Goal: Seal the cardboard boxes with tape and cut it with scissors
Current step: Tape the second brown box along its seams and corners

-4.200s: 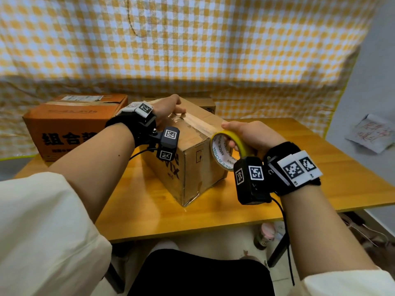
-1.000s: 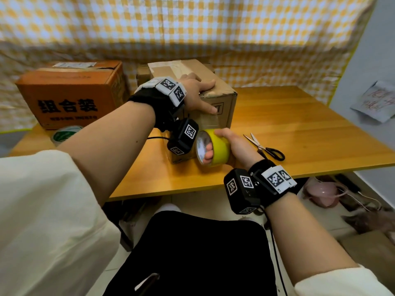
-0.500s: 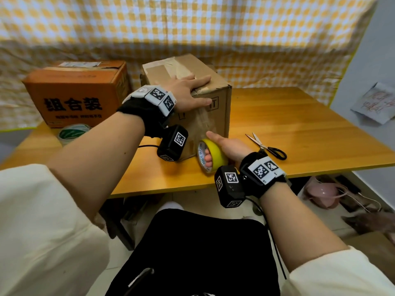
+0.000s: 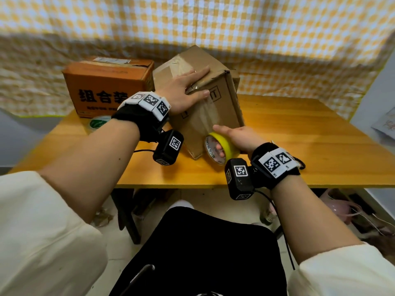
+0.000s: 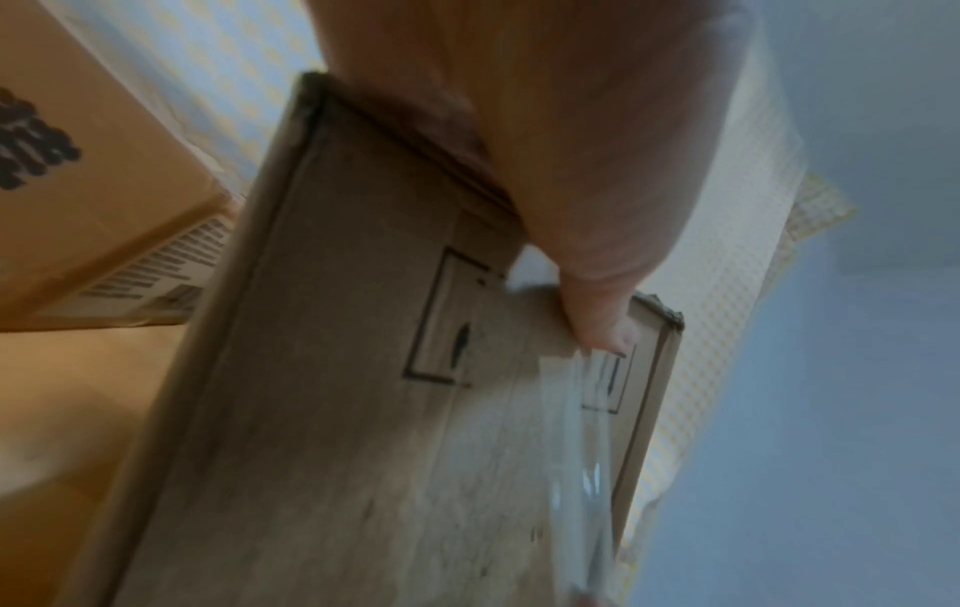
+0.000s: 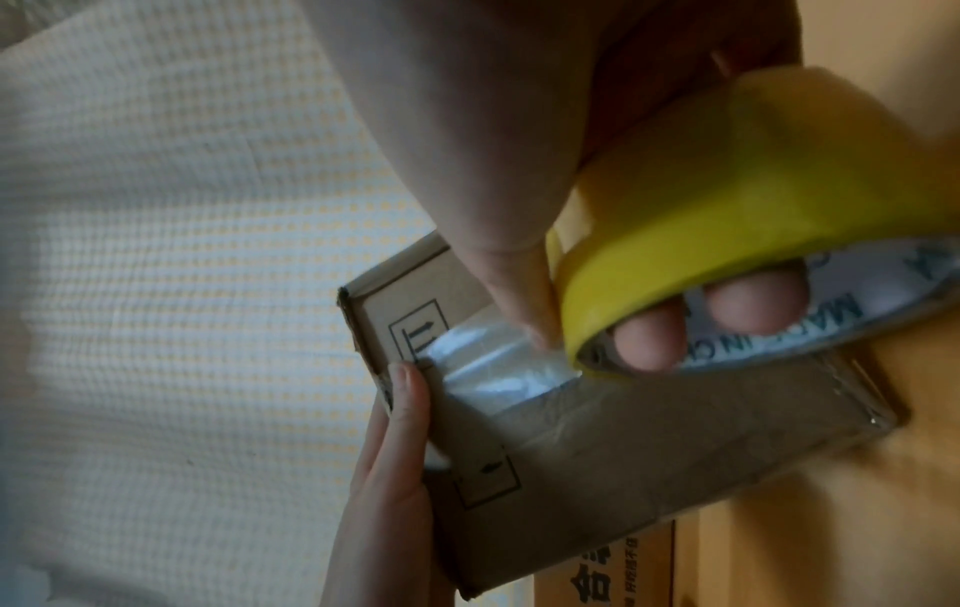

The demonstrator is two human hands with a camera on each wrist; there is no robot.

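Note:
A brown cardboard box (image 4: 224, 103) stands mid-table, corner toward me and leaning. My left hand (image 4: 190, 86) lies flat on its top with straight fingers, and the thumb (image 5: 597, 320) presses the front face at the upper edge. A clear tape strip (image 4: 205, 116) runs from the top down that face to the yellow tape roll (image 4: 222, 149). My right hand (image 4: 228, 136) grips the roll low against the box, fingers (image 6: 649, 341) inside the core. Of the scissors only a black handle loop (image 4: 300, 162) shows behind my right wrist.
An orange printed box (image 4: 106, 90) stands at the back left, close beside the brown box. A green tape roll (image 4: 99, 123) lies in front of it. The wooden table (image 4: 299, 133) stretches right. A checked cloth hangs behind.
The brown box has turned and tipped under my left hand. My right hand has drawn the roll from the top edge down the front face to near the bottom. My wrist now covers the scissors.

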